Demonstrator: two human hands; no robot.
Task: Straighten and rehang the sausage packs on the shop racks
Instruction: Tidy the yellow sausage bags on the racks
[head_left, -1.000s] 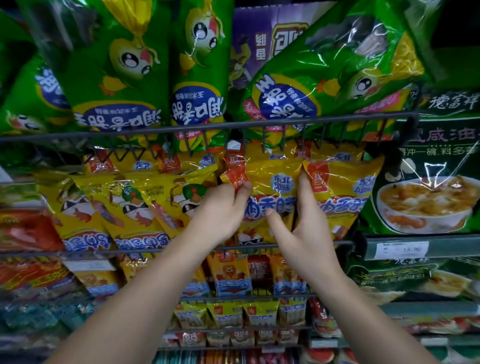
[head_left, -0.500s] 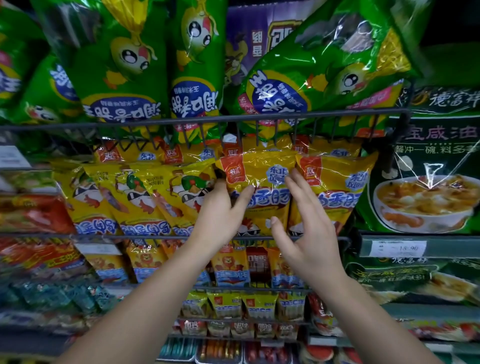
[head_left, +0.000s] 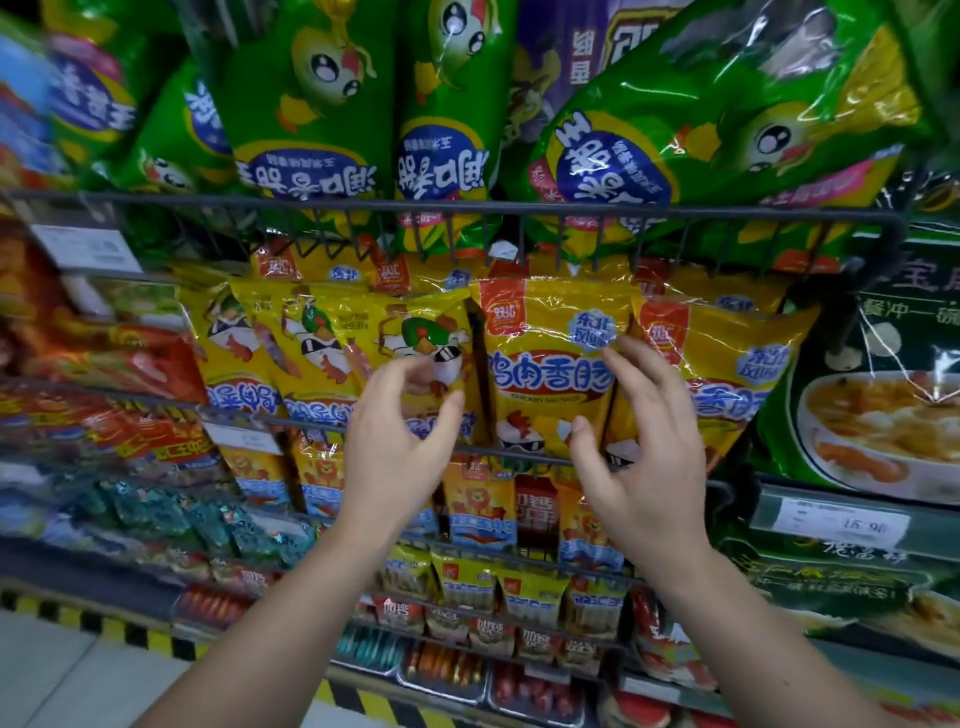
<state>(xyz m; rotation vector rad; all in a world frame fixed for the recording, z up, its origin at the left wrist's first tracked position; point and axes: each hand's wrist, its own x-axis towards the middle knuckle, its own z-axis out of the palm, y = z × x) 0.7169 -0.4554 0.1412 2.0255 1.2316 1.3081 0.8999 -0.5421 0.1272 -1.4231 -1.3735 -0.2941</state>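
Note:
A yellow chicken sausage pack (head_left: 550, 364) hangs upright in the middle row of the rack, between a duck-print yellow pack (head_left: 421, 332) on its left and a matching yellow pack (head_left: 727, 364) on its right. My left hand (head_left: 400, 447) hovers in front of the duck-print pack with its fingers loosely curled and nothing in them. In front of the middle pack's right edge, my right hand (head_left: 639, 452) has spread, relaxed fingers and grips nothing. Whether the fingertips touch the wrapping cannot be told.
A dark wire rail (head_left: 467, 205) runs across above the yellow row, with large green packs (head_left: 311, 104) hanging over it. Smaller orange packs (head_left: 483, 499) fill lower racks. A green soup pack (head_left: 883, 405) and a price tag (head_left: 841, 525) sit at right.
Both hands were on the middle yellow pack's sides a second ago. They have since let go and drawn back and down, and the pack hangs straight.

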